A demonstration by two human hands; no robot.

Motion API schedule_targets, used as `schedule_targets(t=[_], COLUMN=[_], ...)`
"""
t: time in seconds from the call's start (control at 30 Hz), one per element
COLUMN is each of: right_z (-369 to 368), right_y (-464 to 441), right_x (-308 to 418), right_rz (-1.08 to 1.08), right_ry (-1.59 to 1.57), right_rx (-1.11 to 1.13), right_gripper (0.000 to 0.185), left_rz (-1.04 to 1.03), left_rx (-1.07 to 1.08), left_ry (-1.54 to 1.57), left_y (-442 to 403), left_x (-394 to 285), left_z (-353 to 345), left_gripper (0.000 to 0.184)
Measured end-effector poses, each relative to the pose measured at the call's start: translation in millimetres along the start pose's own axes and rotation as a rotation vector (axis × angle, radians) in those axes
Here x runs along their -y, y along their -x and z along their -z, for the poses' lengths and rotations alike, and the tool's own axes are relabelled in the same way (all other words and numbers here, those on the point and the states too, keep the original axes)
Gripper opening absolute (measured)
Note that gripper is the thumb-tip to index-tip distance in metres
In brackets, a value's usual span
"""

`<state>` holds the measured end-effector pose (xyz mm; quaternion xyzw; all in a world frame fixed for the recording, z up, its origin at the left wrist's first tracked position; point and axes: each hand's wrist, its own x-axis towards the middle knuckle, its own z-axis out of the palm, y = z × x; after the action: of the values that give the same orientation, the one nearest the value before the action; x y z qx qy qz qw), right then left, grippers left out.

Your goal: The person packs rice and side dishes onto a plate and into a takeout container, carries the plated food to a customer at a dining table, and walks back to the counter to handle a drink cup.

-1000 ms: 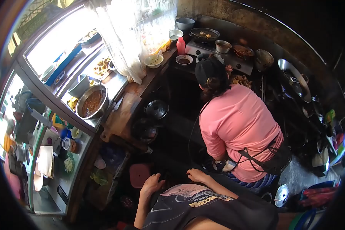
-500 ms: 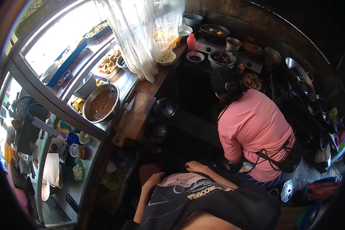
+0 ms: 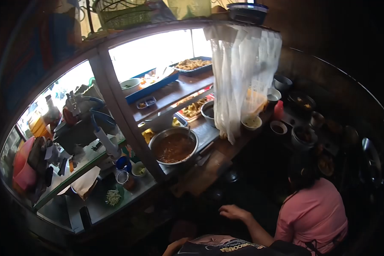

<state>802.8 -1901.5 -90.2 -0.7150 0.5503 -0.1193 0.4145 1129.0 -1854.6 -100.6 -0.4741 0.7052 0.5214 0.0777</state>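
My right hand (image 3: 234, 212) hovers in front of my body over the dark floor area, fingers loosely stretched, with nothing in it. At the bottom edge my left hand (image 3: 175, 246) rests by the hem of my dark printed shirt (image 3: 226, 244); its fingers are mostly hidden. Ahead of the right hand lies a wooden board (image 3: 207, 175) along the counter edge. Beyond it stands a large metal bowl (image 3: 174, 147) of reddish-brown stew with a utensil in it. Neither hand touches the food or dishes.
A co-worker in a pink shirt (image 3: 313, 213) crouches close on the right. Behind this person is a stove area with a pot (image 3: 304, 137) and a red bottle (image 3: 278, 110). A glass-fronted food case with a whitish curtain (image 3: 245, 72) and a blue tray (image 3: 153, 87) fills the left.
The view has swung left and up, bringing more of the food case and its top into sight. My right hand has lifted away from my shirt and reaches forward.
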Motion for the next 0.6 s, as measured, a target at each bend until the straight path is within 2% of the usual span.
schedule_targets(t=[0.1,0.17,0.23,0.33,0.4,0.47,0.5,0.53,0.57,0.6], right_z=[82.0,140.1,202.4,285.8,346.9,411.0,447.7,491.6,529.9,568.7], right_y=[-23.6,-32.1,-36.0,-39.0,-44.4,-58.1,-67.3,-76.5,-80.9,-89.0], right_x=[44.2,85.9,134.1,200.9,245.3,291.1,313.2,335.6,363.8,388.7], right_rz=[0.115,0.301,0.434,0.514,0.676,0.839,0.985,1.027,1.064,1.174], right_ry=[0.004,0.045,0.036,-0.008,0.158,0.136,0.124,0.196,0.366,0.386], right_rx=[-0.206,-0.396,-0.486,-0.640,-0.817,-1.002,-1.031,-1.095,-1.271,-1.338], right_gripper=[0.028,0.025,0.022,0.021,0.020,0.018,0.024,0.027,0.023,0.023], left_rz=[0.005,0.002,-0.009,-0.029,-0.043,-0.058,-0.063,-0.069,-0.075,-0.080], left_rx=[-0.078,-0.135,-0.197,-0.282,-0.327,-0.364,-0.384,-0.402,-0.419,-0.436], left_ry=[0.065,0.104,0.127,0.161,0.173,0.187,0.190,0.196,0.201,0.206], left_y=[3.6,4.1,0.0,-6.1,-13.1,-22.3,-27.3,-33.0,-37.8,-43.4], left_x=[-10.4,-19.9,-28.6,-41.2,-49.0,-58.2,-63.4,-68.0,-73.9,-79.2], left_z=[12.6,24.5,34.1,49.6,59.6,69.9,76.0,81.7,87.4,94.0], left_gripper=[0.034,0.033,0.032,0.031,0.030,0.030,0.029,0.029,0.029,0.028])
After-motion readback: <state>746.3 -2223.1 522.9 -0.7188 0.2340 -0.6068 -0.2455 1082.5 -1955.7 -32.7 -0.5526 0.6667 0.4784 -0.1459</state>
